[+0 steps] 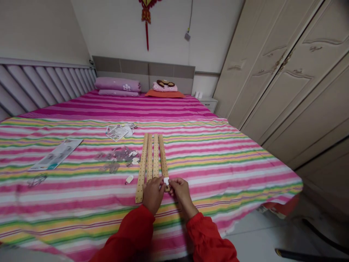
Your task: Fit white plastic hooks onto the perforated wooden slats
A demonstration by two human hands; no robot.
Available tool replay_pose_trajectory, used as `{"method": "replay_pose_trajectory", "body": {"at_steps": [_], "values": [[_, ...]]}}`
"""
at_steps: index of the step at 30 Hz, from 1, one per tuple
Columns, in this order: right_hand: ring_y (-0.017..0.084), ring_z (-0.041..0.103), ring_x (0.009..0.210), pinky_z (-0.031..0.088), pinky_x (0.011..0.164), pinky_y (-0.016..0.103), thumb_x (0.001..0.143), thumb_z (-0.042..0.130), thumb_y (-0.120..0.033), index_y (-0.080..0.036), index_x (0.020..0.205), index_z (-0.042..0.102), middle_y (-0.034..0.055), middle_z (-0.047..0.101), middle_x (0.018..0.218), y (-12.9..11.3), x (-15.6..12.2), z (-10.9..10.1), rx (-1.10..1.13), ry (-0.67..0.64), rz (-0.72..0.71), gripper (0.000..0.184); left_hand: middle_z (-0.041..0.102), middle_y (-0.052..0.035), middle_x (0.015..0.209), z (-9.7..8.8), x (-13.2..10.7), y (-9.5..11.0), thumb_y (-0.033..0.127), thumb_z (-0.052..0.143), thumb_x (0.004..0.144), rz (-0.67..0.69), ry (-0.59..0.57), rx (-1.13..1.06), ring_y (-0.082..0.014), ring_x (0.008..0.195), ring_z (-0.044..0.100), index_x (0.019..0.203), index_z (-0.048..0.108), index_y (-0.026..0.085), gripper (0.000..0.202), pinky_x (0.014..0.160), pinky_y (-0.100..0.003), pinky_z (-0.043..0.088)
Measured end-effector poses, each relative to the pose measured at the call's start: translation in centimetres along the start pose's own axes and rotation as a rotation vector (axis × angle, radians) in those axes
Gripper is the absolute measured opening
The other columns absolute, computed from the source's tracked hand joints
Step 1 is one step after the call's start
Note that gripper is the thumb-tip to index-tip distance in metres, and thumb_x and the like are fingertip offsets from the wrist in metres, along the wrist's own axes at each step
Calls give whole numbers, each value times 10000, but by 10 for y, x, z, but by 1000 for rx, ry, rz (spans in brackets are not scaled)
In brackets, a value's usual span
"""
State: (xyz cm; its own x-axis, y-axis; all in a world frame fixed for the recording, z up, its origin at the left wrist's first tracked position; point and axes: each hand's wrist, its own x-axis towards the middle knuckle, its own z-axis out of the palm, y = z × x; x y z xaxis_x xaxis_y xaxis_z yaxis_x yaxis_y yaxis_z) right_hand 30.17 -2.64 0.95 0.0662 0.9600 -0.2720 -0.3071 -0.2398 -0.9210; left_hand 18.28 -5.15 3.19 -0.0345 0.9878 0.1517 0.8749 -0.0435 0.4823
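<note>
Several wooden strips with rows of small holes lie side by side on the striped cloth, among them the leftmost strip and the rightmost strip. At the near end of the rightmost one, a small white tag-like piece is pinched between my two hands. My left hand rests over the near ends of the middle strips, its fingertips closed at the piece's left side. From the right, my right hand pinches its other side. A small dark part shows just below the piece; its kind is unclear. Another white piece lies to the left.
Left of the strips is a pile of small clear plastic packets with white pieces. Behind it are more packs. A long clear package and thin looped items lie farther left. Folded bedding sits by the headboard.
</note>
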Motion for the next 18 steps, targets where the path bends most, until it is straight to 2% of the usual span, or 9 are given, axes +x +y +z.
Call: {"method": "replay_pose_trajectory", "body": {"at_steps": [18], "values": [[76, 412, 258, 285, 276, 182, 534, 756, -413, -180, 573, 543, -53, 525, 358, 0, -1, 0, -15, 5, -15, 319, 690, -49, 1003, 1, 0, -1, 227, 490, 891, -10, -6, 30, -209, 981, 588, 1145, 639, 223, 295, 876, -353, 363]]}}
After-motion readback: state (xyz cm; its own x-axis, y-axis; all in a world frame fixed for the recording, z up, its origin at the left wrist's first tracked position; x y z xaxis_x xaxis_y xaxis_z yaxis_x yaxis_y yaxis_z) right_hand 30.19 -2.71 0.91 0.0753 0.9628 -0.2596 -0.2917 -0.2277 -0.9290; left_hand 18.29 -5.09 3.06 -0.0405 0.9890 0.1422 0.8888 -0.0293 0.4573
